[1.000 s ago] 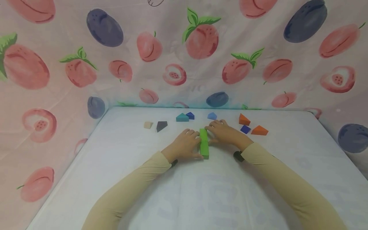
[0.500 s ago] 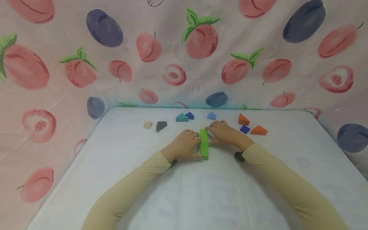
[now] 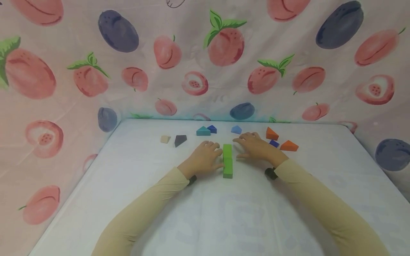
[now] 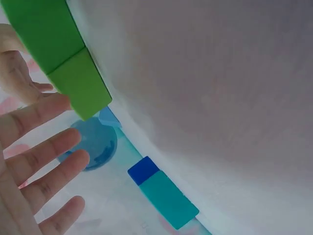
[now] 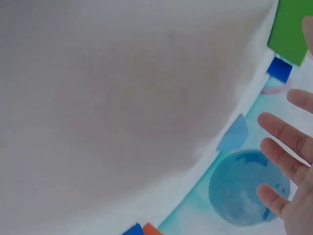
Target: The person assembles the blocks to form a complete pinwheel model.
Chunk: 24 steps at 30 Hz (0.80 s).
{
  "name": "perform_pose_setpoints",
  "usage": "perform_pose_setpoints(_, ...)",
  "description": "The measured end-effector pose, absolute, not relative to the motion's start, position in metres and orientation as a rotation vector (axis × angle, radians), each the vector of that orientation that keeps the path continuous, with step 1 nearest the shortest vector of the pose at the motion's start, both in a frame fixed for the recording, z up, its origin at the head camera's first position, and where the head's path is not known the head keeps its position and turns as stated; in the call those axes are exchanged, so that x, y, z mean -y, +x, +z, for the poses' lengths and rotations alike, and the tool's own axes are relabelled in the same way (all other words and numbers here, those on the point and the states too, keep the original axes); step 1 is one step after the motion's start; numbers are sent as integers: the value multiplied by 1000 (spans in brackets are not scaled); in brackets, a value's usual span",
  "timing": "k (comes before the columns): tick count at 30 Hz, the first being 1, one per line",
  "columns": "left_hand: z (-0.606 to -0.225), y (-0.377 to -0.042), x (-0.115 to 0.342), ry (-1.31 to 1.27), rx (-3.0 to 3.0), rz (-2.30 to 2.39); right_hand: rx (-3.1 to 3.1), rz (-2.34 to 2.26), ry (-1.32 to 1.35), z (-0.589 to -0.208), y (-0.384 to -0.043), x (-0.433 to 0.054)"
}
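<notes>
Two green blocks stand end to end in one line at the middle of the table: a far light green block (image 3: 227, 150) and a near green block (image 3: 227, 169). My left hand (image 3: 205, 156) is just left of them, fingers spread. In the left wrist view its index fingertip (image 4: 61, 102) overlaps the light green block (image 4: 82, 84); whether it touches cannot be told. To the right of the blocks, with a gap between, hovers my right hand (image 3: 256, 146), its fingers extended and holding nothing.
Behind the hands lie a teal triangular block (image 3: 203, 131), a dark blue block (image 3: 212, 129) and a light blue block (image 3: 236, 129). At left are a beige block (image 3: 165, 139) and a dark grey block (image 3: 180, 140). Orange blocks (image 3: 289, 145) and a blue block (image 3: 274, 143) sit right.
My right hand has drawn away from the green blocks to the right. The left thumb has lifted off the near block's end. The blocks stay in line.
</notes>
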<state>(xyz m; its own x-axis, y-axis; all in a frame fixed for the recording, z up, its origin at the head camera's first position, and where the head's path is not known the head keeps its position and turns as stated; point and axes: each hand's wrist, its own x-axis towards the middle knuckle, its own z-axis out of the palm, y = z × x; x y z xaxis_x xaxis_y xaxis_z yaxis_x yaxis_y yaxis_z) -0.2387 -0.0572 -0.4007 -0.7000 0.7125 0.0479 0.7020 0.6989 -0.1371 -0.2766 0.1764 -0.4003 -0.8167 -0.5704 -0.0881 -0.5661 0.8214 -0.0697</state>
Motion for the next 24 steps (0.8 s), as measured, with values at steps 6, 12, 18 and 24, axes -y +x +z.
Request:
perform_pose_setpoints(6,-401,-244,54,-1160,2762,130,-2963,-97,-907,-391,-288,-185)
perform_pose_setpoints(12,-403,-247,49,-1161,2757,154,-3026,-47,-907,-391,-309,-189)
perform_pose_setpoints(18,-403,-246,44,-1167,2796,146,-3053,-18,-850,-395,-329,-191)
perform_pose_setpoints(24,-405,-244,41,-1180,2835,158,-3058,-36,-769,-398,-340,-188)
